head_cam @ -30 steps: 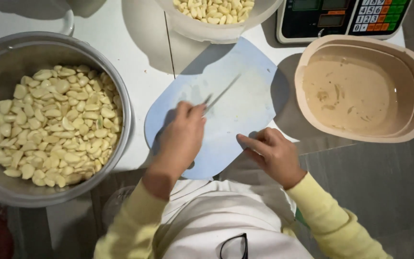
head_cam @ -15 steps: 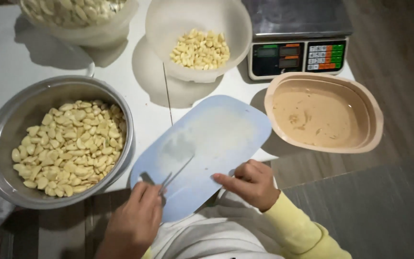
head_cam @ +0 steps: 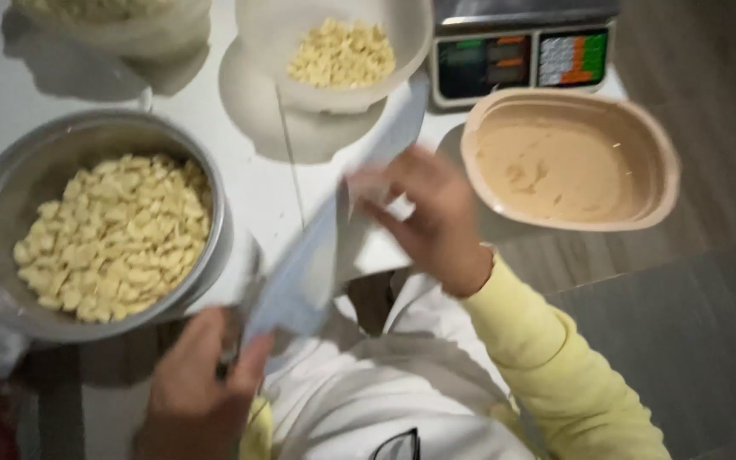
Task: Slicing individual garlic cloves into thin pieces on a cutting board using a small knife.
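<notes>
Centre frame, the right hand (head_cam: 432, 217) grips the tilted pale blue cutting board (head_cam: 317, 264) by its upper edge; the left hand (head_cam: 202, 388), lower left, closes on its lower end.

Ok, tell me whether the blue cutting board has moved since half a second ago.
Yes. The blue cutting board lay flat between the metal bowl and the tan tub; now it is tipped up on edge, its lower end nearer the bowl.

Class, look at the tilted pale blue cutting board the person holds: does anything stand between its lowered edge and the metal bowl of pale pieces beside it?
Nothing visible does. The cutting board, held by the right hand and left hand, tilts toward the metal bowl, its lower edge close beside the rim.
</notes>
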